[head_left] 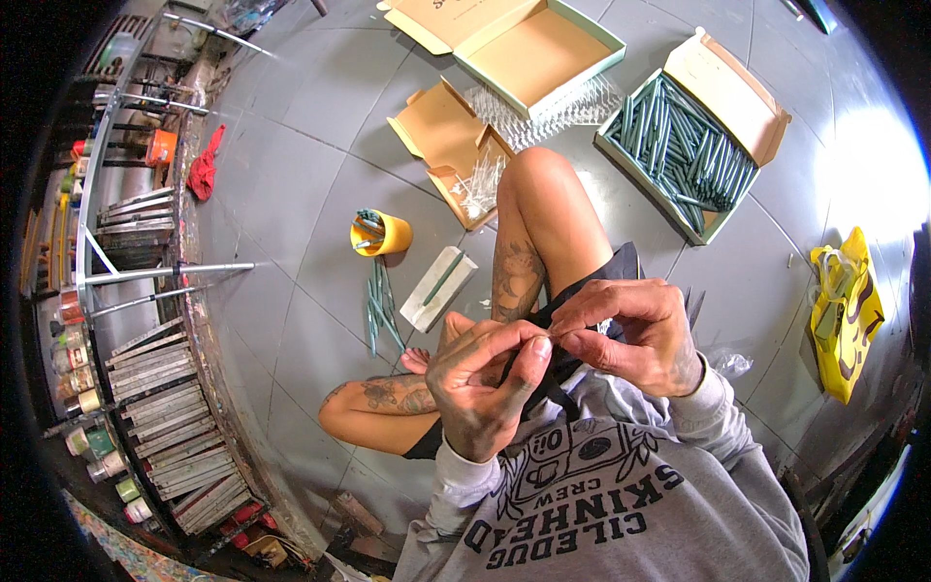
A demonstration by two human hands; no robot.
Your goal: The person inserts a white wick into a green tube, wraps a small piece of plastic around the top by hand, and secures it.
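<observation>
My left hand (490, 383) and my right hand (630, 335) meet over my lap, thumbs and forefingers pinched together. Whatever sits between the fingertips is too small to make out. Just ahead of the left hand, a dark green pen (445, 278) lies on a pale flat block (419, 308) on the floor. Beside it are several loose green pens (380, 299). A yellow cup (396, 236) stands behind them with more pens in it. Beyond my raised knee, a small open carton (436, 121) holds clear, thin plastic pieces (480, 186).
At the far right, an open box (713, 218) is filled with green pens (679, 145). A larger open box (533, 58) rests over clear plastic pieces (592, 97). A yellow bag (842, 330) lies right. Left are a metal rack (92, 262) and red cloth (206, 167).
</observation>
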